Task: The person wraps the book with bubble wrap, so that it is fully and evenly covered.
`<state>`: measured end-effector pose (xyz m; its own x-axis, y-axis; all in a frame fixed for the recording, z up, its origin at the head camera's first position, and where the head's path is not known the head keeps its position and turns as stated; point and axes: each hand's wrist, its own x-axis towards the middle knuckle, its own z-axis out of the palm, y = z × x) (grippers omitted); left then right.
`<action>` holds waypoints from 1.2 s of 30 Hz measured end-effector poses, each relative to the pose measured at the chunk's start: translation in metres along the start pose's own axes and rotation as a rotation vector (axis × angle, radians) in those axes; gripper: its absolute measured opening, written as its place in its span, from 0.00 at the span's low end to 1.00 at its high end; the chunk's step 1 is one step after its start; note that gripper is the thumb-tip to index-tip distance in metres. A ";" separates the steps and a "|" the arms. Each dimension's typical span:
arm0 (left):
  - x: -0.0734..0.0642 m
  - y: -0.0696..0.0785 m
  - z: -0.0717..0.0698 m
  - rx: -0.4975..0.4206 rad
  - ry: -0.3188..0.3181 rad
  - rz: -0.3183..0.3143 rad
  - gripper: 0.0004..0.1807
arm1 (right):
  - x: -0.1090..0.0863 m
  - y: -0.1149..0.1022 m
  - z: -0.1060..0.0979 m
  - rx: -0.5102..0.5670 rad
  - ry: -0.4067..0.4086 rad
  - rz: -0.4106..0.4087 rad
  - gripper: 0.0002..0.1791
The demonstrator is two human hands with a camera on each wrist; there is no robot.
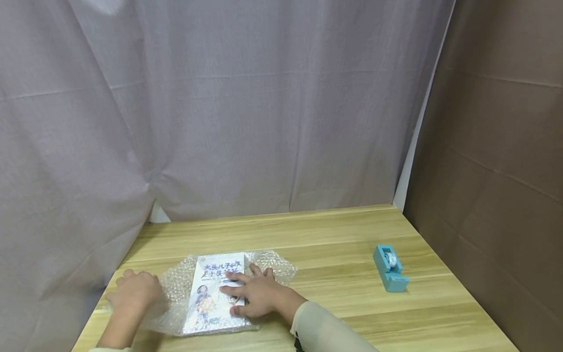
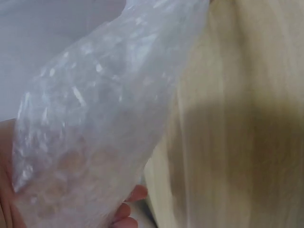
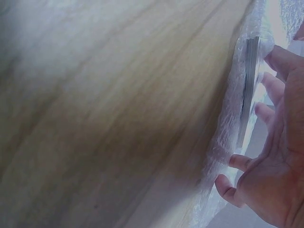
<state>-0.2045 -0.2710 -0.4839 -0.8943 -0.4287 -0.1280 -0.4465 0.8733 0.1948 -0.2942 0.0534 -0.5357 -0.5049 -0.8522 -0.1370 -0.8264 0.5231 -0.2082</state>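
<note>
A white book (image 1: pixel 206 298) with dark lettering and drawn figures on its cover lies on a sheet of clear bubble wrap (image 1: pixel 176 283), which spreads out past it on both sides. My right hand (image 1: pixel 258 292) rests on the right part of the cover, fingers spread. In the right wrist view the page edge (image 3: pixel 250 90) shows between those fingers and the wrap. At the left, my left hand (image 1: pixel 134 292) grips the bubble wrap's outer part. The left wrist view has the lifted wrap (image 2: pixel 109 90) covering much of that hand, with a few fingertips (image 2: pixel 124 213) showing at its lower edge.
A blue tape dispenser (image 1: pixel 390 269) with a roll of clear tape stands on the right of the wooden table (image 1: pixel 325 254). Grey cloth (image 1: pixel 228 107) hangs behind the table and along the left, and a brown panel (image 1: pixel 492 161) borders it on the right.
</note>
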 end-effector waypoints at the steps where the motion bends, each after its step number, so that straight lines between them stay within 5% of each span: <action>1: 0.000 -0.001 -0.002 -0.013 0.001 -0.005 0.30 | 0.000 0.000 0.000 0.000 0.000 -0.001 0.37; 10: -0.002 -0.009 -0.018 -0.039 0.002 0.017 0.30 | 0.001 0.001 0.000 -0.003 0.004 -0.005 0.37; 18: -0.004 -0.011 -0.032 -0.054 -0.060 0.057 0.30 | 0.001 0.001 0.000 0.009 0.003 -0.006 0.36; 30: -0.015 0.006 -0.046 -0.094 0.005 0.173 0.23 | 0.001 0.001 0.001 0.018 -0.002 0.000 0.36; 36: -0.026 0.017 -0.053 -0.139 -0.012 0.208 0.18 | 0.000 0.000 0.000 0.017 -0.002 0.008 0.36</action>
<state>-0.1905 -0.2578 -0.4257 -0.9675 -0.2391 -0.0826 -0.2528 0.9019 0.3502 -0.2941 0.0531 -0.5357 -0.5110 -0.8480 -0.1408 -0.8181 0.5300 -0.2231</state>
